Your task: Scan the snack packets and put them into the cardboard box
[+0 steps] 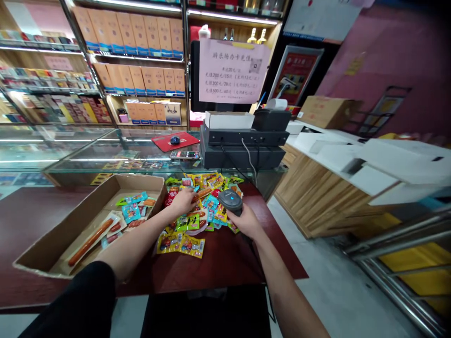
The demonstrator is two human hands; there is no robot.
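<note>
My right hand (245, 221) is wrapped round the handle of a dark barcode scanner (230, 201), whose head is over the right side of a heap of small snack packets (211, 203). At the heap's left side, the fingers of my left hand (183, 202) are closed on one end of a wrapped sausage (203, 194). Its fingertips are partly hidden among the packets. Two yellow packets (181, 244) lie at the near edge of the heap. Under my left forearm, a shallow cardboard box (45, 244) contains a long wrapped sausage (90, 241) and several small packets (131, 212).
The heap and box rest on a dark red table (225, 270). Behind stand a glass counter (137, 164), a phone (185, 155), a mouse (175, 140) on a red mat, and a cash register (243, 155) with cables. A wooden cabinet (313, 197) stands right.
</note>
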